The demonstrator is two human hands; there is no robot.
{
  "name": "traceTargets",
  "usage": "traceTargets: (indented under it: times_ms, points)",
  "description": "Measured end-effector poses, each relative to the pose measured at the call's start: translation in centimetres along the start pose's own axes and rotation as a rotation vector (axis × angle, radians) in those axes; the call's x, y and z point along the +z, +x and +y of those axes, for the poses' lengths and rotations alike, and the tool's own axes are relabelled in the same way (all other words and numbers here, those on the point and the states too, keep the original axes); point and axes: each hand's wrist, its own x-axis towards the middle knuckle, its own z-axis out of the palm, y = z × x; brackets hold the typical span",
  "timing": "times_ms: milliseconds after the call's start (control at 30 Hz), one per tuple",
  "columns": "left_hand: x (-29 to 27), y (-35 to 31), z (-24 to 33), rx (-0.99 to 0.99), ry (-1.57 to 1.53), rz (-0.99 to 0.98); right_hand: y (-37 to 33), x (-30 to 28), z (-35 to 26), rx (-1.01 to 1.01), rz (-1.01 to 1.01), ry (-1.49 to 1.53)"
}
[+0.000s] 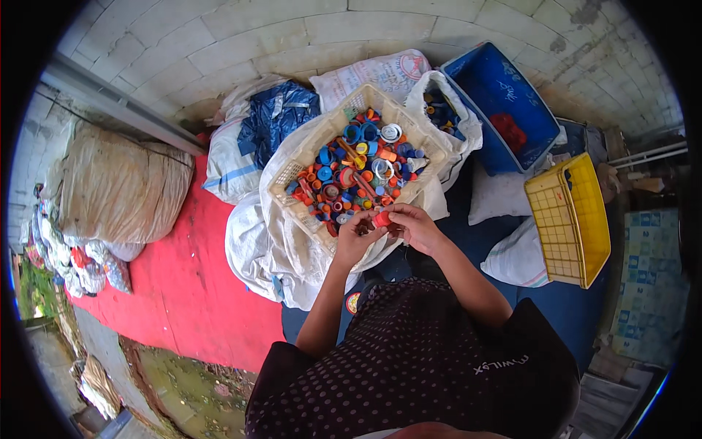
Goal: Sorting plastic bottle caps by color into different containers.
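Observation:
A red plastic bottle cap (381,219) is pinched between my two hands, over the near edge of a cream plastic crate (439,155). My right hand (415,227) grips it from the right with thumb and fingers. From the left, my left hand (355,240) closes its fingertips against it; the fine contact is too small to make out. Loose bottle caps (344,175) in orange, blue, red, yellow and white fill the crate, which tilts on white woven sacking (256,241). A few long reddish-brown pieces lie among the caps.
Behind the crate are a blue tarpaulin bundle (278,121) and a white printed sack (373,77). To the right stand an open sack of dark caps (468,139), a blue crate (537,110) with red pieces inside, and a yellow crate (559,234) on its side. Large sacks (110,183) sit left.

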Motion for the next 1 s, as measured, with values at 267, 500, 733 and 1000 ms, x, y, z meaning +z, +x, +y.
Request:
traceTargets:
  times_ms: [267,500,733,1000]
  points:
    - [7.7,-0.6,-0.4,-0.037,0.253,-0.158,-6.1,-5.6,1.9,-0.226,0.105,0.068]
    - [17.2,-3.6,-0.8,-0.095,0.283,-0.192,-12.8,-12.8,1.9,-0.427,0.154,-0.273]
    - [29.7,-6.5,-3.2,-0.104,0.247,-0.276,-21.2,-24.0,1.1,-0.476,0.165,-0.286]
    - [41.1,-8.4,-5.8,-0.126,0.259,-0.429,-30.7,-33.1,-1.0,-0.323,0.261,-0.247]
